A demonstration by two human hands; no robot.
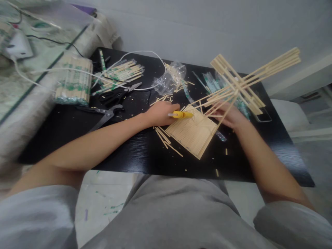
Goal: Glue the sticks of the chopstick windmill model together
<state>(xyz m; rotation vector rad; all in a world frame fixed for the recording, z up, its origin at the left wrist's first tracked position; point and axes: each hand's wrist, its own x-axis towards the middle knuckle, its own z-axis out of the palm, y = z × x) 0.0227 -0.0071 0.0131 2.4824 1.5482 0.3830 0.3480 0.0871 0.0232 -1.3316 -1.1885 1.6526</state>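
Observation:
My left hand (161, 113) is closed around a yellow glue gun (181, 114), its tip pointing right over a flat square panel of glued bamboo sticks (192, 133) on the black table (135, 155). My right hand (229, 116) grips the base of an upright frame of long bamboo sticks (243, 83), which fans out up and to the right above the panel's far corner. Loose cut sticks (166, 138) lie beside the panel's left edge.
Scissors (118, 95) and pliers (103, 116) lie left of my left hand. A bundle of wrapped chopsticks (74, 81), more packets (124, 71), a crumpled plastic bag (169, 77) and a white cord (140, 55) sit at the table's back. My grey-clad knees are below.

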